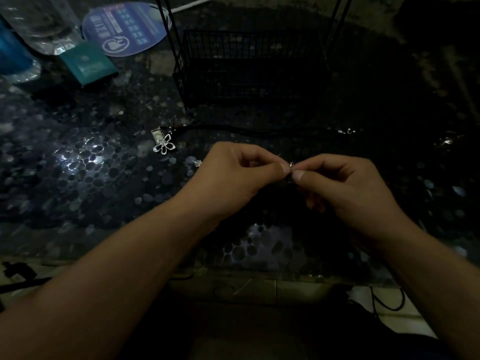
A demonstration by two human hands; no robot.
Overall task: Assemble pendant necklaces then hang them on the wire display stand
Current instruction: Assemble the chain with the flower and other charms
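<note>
**Two hands pinch a small metal piece over a dim bench**

On the dark pebble-patterned bench (85,162), a silver open-petal flower pendant (164,145) lies left of the hands. The left hand (235,175) and right hand (345,187) meet, each grip pinching one tiny silver metal fitting (291,165). Behind stands the black wire display stand (249,66).
</note>
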